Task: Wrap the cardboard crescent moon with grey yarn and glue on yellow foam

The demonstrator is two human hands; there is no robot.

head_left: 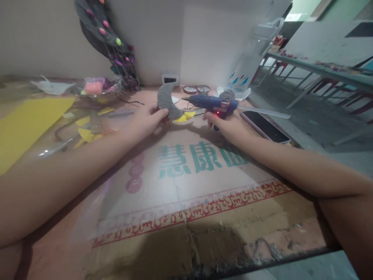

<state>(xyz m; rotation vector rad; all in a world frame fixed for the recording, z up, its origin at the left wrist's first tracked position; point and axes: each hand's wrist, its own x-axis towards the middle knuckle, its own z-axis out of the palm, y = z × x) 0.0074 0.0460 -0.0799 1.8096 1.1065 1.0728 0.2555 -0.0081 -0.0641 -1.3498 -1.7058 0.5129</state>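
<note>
My left hand (157,115) pinches a grey crescent-shaped piece (167,103) that looks wound with yarn. A yellow cut piece (185,116) sits at its lower right end. In my right hand (217,119) is a blue hot glue gun (211,102), its fingers wrapped round the handle and a red light glowing there. The nozzle points left toward the grey crescent, with a small gap between them. A clear glue stick (264,111) sticks out of the gun's back.
A phone (265,126) lies by my right forearm, with a water bottle (243,72) behind. Scissors (62,143), yellow scraps (86,134) and a yellow sheet (32,122) lie left. Printed cardboard (175,198) covers the table. A bowl (99,97) and decorated grey ring (99,33) stand farther back.
</note>
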